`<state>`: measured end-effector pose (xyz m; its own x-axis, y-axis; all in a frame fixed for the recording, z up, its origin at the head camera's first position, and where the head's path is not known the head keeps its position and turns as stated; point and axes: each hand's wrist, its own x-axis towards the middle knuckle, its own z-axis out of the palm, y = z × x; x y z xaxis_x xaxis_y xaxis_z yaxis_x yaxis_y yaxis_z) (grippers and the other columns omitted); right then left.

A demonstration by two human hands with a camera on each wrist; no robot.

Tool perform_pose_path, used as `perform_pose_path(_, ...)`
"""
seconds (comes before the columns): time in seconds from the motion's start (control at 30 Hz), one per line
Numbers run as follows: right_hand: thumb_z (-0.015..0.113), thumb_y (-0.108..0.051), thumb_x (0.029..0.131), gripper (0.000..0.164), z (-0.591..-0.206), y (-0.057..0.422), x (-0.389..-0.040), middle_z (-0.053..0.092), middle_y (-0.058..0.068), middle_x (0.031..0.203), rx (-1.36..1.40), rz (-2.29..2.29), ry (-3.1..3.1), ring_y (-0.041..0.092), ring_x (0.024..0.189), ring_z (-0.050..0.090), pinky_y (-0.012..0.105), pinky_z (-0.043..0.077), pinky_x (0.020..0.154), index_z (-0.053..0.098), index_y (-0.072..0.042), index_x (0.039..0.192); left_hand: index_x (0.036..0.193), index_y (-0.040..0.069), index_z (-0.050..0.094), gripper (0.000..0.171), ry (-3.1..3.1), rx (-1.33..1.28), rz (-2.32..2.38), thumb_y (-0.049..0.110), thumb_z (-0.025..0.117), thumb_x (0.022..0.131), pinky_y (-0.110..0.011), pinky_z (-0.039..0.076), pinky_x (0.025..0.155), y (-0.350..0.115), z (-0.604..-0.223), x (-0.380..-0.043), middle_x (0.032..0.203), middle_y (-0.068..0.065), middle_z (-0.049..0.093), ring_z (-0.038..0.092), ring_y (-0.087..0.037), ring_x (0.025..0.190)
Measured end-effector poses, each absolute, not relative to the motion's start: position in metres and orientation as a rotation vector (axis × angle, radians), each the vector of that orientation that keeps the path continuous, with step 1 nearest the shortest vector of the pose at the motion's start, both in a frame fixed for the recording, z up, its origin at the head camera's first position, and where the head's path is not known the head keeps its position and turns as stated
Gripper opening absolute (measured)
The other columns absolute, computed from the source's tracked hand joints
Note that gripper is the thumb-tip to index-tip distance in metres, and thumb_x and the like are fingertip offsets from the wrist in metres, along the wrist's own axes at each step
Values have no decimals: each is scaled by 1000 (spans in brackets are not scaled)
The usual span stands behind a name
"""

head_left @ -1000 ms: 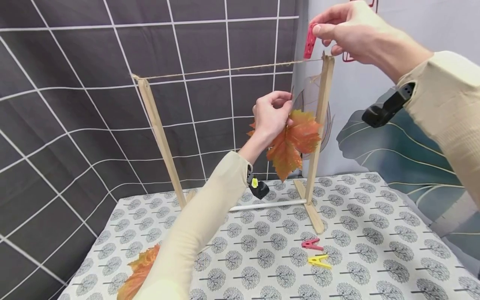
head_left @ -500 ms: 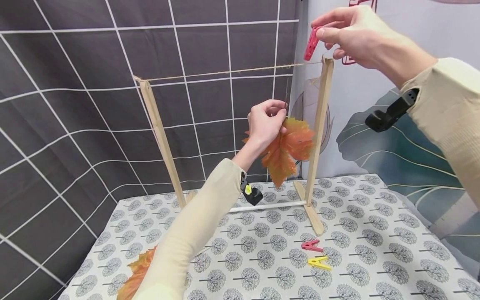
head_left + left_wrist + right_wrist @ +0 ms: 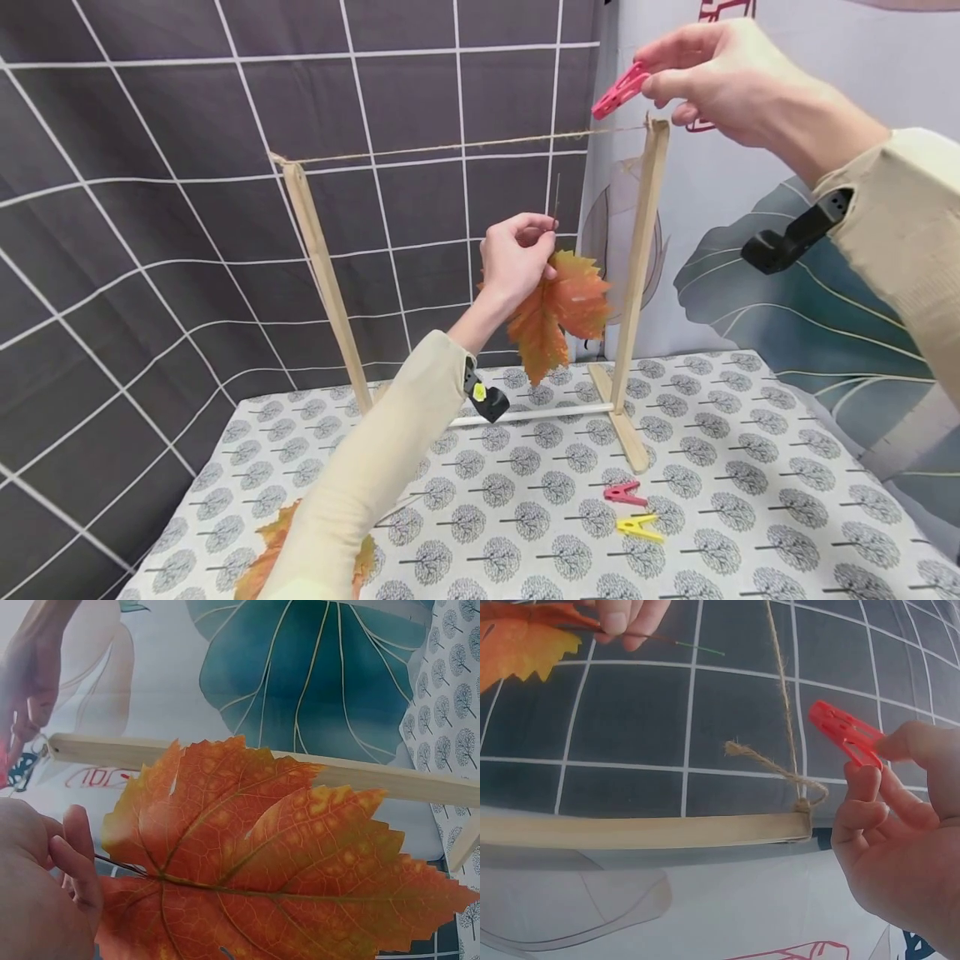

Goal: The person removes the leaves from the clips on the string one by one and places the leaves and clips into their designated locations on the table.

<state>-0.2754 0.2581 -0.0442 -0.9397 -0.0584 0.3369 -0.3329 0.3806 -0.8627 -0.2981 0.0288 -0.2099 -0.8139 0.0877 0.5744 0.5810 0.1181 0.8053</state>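
Observation:
My left hand (image 3: 517,258) pinches the thin stem of an orange maple leaf (image 3: 562,308), which hangs below the twine (image 3: 465,145) inside the wooden frame. In the left wrist view the leaf (image 3: 247,862) spreads out broadly, yellow at its edges. The stem's tip (image 3: 699,649) pokes up past the fingers, apart from the twine. Up at the right post's top, my right hand (image 3: 720,75) pinches a red clothespin (image 3: 621,88) by its handle end. The clothespin (image 3: 847,733) points down and left, just above the twine.
Two wooden posts (image 3: 322,267) carry the twine, joined low down by a white rod (image 3: 540,412). A pink clothespin (image 3: 626,493) and a yellow clothespin (image 3: 640,527) lie on the tree-print cloth (image 3: 720,500). Another orange leaf (image 3: 264,554) lies front left, partly under the left sleeve.
My left hand has moved left and down with the leaf. The red clothespin in my right hand has tilted from near upright to slanting, and that hand has shifted slightly right and down.

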Motion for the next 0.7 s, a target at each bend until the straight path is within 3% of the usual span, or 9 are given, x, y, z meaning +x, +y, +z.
perform_pose_path(0.17,68,-3,93,31,-45,260,-273,69,-4,104,364,1670,-2339,15,81,49,18,50,54,63,-15,122,102,1,75,13,-1999,-675,-1747,1,67,92,-23,52,48,24,-211,-295,85,-5,74,62,-15,45)
perform_pose_path(0.7,73,1,88,36,-54,267,-271,69,3,108,434,1847,-2234,17,81,56,19,52,53,65,-11,121,105,3,75,14,-2080,-674,-1658,5,67,93,-21,50,46,3,-220,-289,90,-6,72,63,-13,46)
